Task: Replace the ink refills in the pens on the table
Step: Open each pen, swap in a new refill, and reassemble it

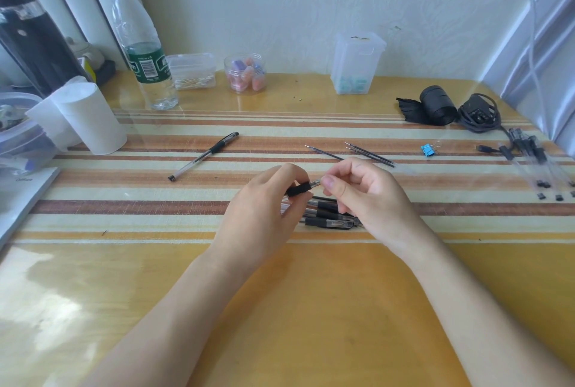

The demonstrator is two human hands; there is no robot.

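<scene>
1. Your left hand (264, 209) is curled round the black grip of a pen (300, 190), which it holds just above the mat (155, 209) at the middle of the table (311, 309).
2. Your right hand (364, 197) pinches the pen's metal tip (315, 183) between thumb and forefinger, with the other fingers curled in.
3. The pen lies nearly level between your hands, tip toward the right.
4. A pile (329, 218) of more pens lies on the mat directly under your hands, partly hidden by them.
5. Loose refills (370, 155) lie on the mat just behind your right hand, toward the back edge.
6. A lone pen (205, 156) lies slantwise on the mat, left of your hands and well apart from them.
7. A blue clip (428, 149) sits right of the refills; further pens (535, 162) lie at the right edge.
8. A bottle (143, 57) and a paper roll (90, 119) stand toward the back left corner.
</scene>
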